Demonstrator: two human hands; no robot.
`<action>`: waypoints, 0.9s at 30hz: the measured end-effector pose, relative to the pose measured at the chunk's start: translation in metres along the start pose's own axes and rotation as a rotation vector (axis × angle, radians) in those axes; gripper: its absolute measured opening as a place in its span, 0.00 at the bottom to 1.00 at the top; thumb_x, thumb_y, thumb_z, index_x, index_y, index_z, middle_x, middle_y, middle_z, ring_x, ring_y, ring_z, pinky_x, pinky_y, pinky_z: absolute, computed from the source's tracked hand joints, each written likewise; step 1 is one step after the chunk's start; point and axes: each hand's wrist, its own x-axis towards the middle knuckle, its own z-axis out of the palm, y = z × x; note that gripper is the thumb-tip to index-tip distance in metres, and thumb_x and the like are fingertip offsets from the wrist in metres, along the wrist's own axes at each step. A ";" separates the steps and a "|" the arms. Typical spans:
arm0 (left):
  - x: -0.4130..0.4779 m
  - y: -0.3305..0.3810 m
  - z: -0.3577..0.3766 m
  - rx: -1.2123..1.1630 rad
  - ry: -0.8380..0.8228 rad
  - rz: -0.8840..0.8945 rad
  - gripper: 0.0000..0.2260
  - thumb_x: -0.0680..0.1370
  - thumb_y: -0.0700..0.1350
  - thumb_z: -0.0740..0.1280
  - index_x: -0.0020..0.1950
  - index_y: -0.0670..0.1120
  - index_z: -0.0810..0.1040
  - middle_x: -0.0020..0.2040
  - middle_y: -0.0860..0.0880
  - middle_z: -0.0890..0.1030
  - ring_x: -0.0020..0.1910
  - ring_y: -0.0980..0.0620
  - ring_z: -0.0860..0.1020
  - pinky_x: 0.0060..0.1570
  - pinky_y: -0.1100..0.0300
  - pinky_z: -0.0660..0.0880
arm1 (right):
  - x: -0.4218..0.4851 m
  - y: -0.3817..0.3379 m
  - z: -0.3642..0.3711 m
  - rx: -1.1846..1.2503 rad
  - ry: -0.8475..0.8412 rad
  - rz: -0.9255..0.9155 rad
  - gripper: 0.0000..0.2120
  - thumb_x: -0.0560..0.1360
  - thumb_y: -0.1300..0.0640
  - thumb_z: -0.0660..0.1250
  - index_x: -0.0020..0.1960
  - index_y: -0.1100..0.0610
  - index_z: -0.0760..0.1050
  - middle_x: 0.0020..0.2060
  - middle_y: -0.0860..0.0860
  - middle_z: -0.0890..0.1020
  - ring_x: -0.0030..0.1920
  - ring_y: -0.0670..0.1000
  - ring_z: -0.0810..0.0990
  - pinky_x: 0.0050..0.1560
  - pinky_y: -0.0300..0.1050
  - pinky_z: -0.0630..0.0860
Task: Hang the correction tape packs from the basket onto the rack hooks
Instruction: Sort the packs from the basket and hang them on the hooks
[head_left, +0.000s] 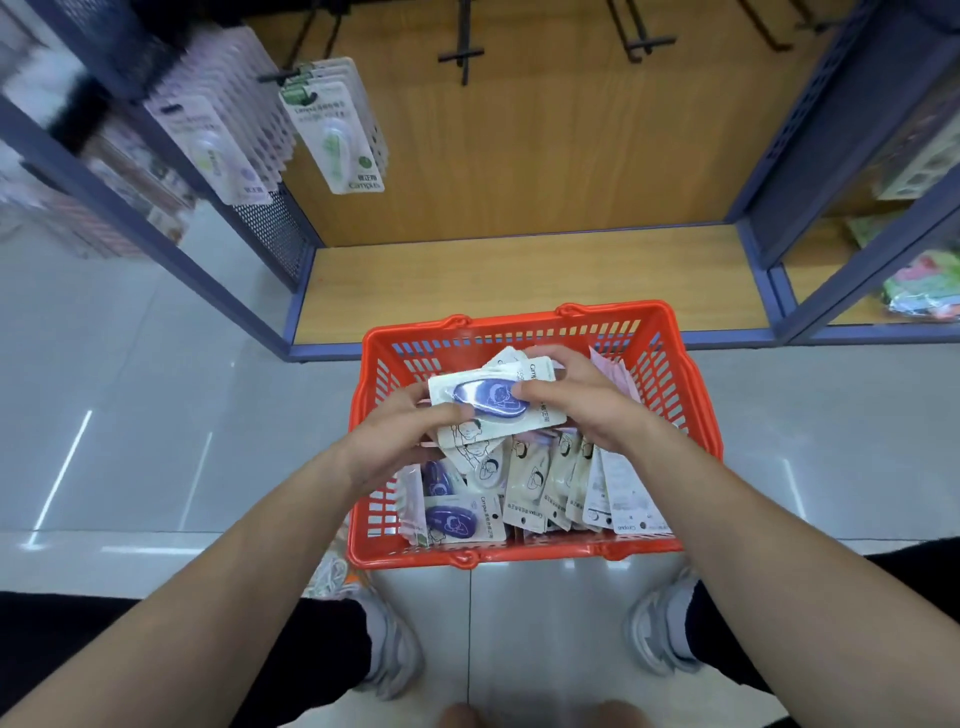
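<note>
A red plastic basket (519, 553) stands on the floor before the rack, filled with several correction tape packs (535, 486). Above it both hands hold a small stack of packs (493, 397), the top one showing a purple tape. My left hand (400, 431) grips the stack's left end, thumb on top. My right hand (576, 400) grips its right end, fingers curled over the far edge. On the rack's wooden back panel, hooks (462, 54) stick out bare at the top, and packs with green tapes (337, 130) hang from a hook at the left.
A wooden base shelf (519, 280) lies behind the basket. Purple packs (218, 150) hang on the left blue mesh panel. A blue frame (779, 208) borders the right side, with colourful goods beyond. My shoes (660, 629) stand on the grey tile floor near the basket.
</note>
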 end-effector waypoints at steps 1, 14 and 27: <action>-0.004 0.001 -0.001 0.028 -0.007 -0.012 0.31 0.65 0.54 0.79 0.66 0.47 0.79 0.57 0.44 0.86 0.56 0.44 0.85 0.62 0.45 0.80 | -0.002 -0.002 0.002 -0.019 -0.026 -0.007 0.29 0.62 0.54 0.83 0.60 0.46 0.77 0.55 0.57 0.84 0.46 0.53 0.86 0.50 0.51 0.82; -0.017 -0.030 -0.055 0.139 0.287 -0.021 0.22 0.69 0.50 0.81 0.59 0.47 0.80 0.52 0.47 0.87 0.45 0.50 0.86 0.46 0.54 0.82 | 0.021 0.025 0.062 -0.142 -0.092 0.002 0.25 0.78 0.45 0.72 0.72 0.49 0.71 0.59 0.53 0.82 0.56 0.50 0.84 0.60 0.50 0.80; -0.008 -0.055 -0.096 0.044 0.481 0.000 0.24 0.68 0.52 0.82 0.59 0.50 0.78 0.53 0.49 0.85 0.47 0.49 0.86 0.50 0.52 0.82 | 0.032 0.111 0.068 -1.201 -0.311 -0.103 0.20 0.69 0.38 0.78 0.57 0.44 0.81 0.46 0.45 0.80 0.55 0.48 0.73 0.51 0.46 0.73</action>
